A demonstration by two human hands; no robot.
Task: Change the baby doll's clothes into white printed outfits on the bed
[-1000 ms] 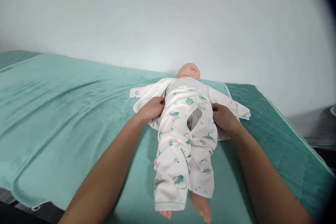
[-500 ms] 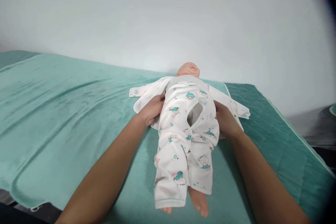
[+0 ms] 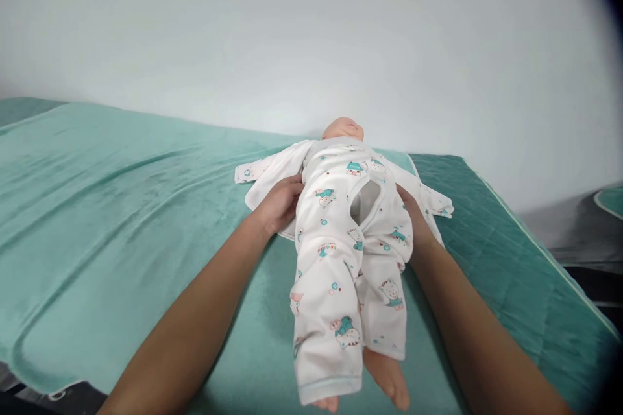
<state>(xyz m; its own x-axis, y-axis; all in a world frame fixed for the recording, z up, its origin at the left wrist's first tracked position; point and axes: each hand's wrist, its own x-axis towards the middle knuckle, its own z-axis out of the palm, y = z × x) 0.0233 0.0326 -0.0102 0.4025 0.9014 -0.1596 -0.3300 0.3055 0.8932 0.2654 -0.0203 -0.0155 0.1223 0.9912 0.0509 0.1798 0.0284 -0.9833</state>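
Observation:
A baby doll (image 3: pixel 343 129) lies on its back, its head toward the wall and its bare feet toward me. Printed white trousers (image 3: pixel 327 240) cover its legs and reach high over its torso. Under it a white jacket (image 3: pixel 272 181) is spread out, a sleeve to each side. My left hand (image 3: pixel 283 204) is at the doll's left-hand side in view, fingers curled at the edge of the trousers, fingertips hidden. My right hand (image 3: pixel 413 214) is at the opposite side, its fingers mostly hidden behind the trousers.
A light green blanket (image 3: pixel 121 207) lies under the doll and stretches left. To the right is a darker quilted green cover (image 3: pixel 506 259). Behind them rises a white wall (image 3: pixel 292 39). A green rounded edge (image 3: pixel 610 201) shows at the far right.
The doll's legs and trousers have shifted slightly right and toward me in view, and its head slightly left. My right hand has moved a little inward. The camera view has shifted a little.

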